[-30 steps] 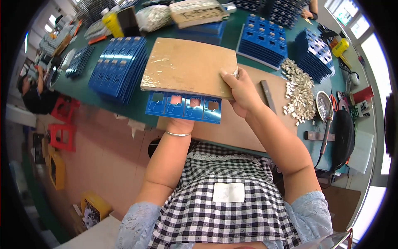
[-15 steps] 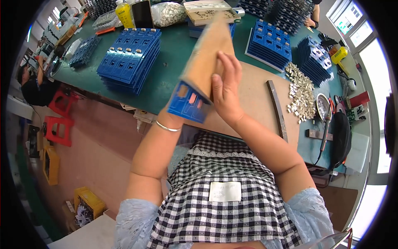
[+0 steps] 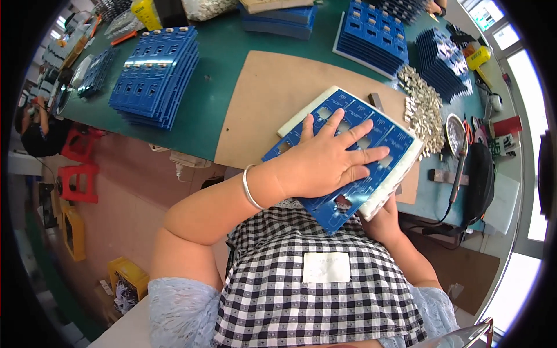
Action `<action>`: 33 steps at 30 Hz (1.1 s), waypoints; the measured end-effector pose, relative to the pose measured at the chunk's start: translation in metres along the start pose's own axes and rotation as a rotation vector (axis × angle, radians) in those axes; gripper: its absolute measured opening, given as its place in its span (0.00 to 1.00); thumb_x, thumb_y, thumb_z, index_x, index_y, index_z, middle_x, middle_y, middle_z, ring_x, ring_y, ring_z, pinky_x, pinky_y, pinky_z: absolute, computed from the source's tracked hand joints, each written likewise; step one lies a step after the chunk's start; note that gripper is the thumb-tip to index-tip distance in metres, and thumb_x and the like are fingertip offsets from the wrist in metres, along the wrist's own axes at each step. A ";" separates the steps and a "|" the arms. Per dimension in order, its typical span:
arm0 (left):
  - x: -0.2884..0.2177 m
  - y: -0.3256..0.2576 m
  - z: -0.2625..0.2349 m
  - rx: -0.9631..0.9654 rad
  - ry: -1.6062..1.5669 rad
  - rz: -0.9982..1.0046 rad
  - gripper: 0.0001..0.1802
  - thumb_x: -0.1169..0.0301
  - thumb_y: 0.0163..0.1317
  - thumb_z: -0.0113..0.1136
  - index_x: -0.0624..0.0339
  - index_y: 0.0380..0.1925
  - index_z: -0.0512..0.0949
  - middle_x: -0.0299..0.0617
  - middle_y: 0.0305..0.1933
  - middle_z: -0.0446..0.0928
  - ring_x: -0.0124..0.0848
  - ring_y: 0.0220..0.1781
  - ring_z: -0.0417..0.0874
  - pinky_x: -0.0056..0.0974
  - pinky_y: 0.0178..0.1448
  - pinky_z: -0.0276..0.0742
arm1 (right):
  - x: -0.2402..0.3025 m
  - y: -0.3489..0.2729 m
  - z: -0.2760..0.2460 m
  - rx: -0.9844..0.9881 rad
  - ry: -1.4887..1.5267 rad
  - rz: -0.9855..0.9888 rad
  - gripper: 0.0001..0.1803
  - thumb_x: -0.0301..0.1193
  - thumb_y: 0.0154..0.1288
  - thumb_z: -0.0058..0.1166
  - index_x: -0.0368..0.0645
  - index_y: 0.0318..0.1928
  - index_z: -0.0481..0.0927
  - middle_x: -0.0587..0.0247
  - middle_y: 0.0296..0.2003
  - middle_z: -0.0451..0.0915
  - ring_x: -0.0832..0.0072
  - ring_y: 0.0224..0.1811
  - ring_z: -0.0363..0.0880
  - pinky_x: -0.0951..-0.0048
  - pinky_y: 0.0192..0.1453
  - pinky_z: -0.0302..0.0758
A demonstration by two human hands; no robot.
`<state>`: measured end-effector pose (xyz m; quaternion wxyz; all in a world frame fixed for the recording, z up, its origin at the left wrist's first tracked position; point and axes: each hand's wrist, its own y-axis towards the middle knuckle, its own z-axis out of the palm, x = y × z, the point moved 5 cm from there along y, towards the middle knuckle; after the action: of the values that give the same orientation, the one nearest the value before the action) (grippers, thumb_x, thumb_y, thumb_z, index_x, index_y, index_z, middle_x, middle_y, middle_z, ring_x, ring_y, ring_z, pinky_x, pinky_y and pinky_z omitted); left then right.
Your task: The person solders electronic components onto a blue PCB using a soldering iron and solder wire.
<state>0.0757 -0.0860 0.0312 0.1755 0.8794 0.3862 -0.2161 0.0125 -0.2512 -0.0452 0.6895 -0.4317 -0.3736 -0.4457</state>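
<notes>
A blue circuit board panel (image 3: 331, 211) with several square cutouts lies face up and slanted, over the near edge of the work mat. Under it is a thicker white foam-like board (image 3: 397, 182), whose pale rim sticks out at the right and at the far left. My left hand (image 3: 325, 153), a silver bangle at its wrist, rests flat on the panel with fingers spread. At the near right edge, my right hand (image 3: 383, 223) holds the white board from below; its fingers are hidden beneath.
A brown mat (image 3: 255, 87) covers the table's middle. To the right are a dark metal bar (image 3: 376, 102), loose silver metal pieces (image 3: 422, 110) and a soldering iron (image 3: 457, 174). Stacks of blue panels stand at left (image 3: 154, 75) and back right (image 3: 371, 37).
The upright, tan-backed stack has been turned over and lowered to the right, so the blue panel faces up. My left hand now lies on top; my right hand has moved underneath.
</notes>
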 end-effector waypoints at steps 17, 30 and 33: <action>0.014 -0.011 0.025 0.023 0.319 0.043 0.24 0.51 0.63 0.53 0.20 0.62 0.69 0.35 0.75 0.54 0.57 0.73 0.50 0.74 0.66 0.44 | 0.022 -0.024 0.016 0.110 0.346 0.646 0.23 0.31 0.71 0.44 0.30 0.61 0.61 0.49 0.50 0.76 0.59 0.48 0.80 0.64 0.53 0.78; 0.013 -0.011 0.025 0.068 0.314 0.039 0.24 0.53 0.63 0.55 0.25 0.61 0.70 0.35 0.75 0.51 0.58 0.74 0.47 0.78 0.65 0.44 | 0.070 0.029 -0.052 -0.162 -1.739 -0.374 0.23 0.38 0.59 0.58 0.41 0.52 0.75 0.52 0.40 0.80 0.54 0.38 0.80 0.60 0.45 0.74; 0.013 -0.011 0.027 0.080 0.337 0.030 0.23 0.52 0.64 0.53 0.24 0.61 0.71 0.34 0.75 0.51 0.56 0.75 0.47 0.78 0.65 0.44 | 0.069 0.032 -0.064 -0.211 -1.663 -0.333 0.24 0.38 0.59 0.57 0.40 0.54 0.73 0.51 0.40 0.81 0.53 0.39 0.80 0.59 0.42 0.75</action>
<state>0.0686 -0.0836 0.0004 0.0763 0.9152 0.3880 -0.0781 0.0733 -0.3237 -0.0134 0.0728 -0.6200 -0.7732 -0.1120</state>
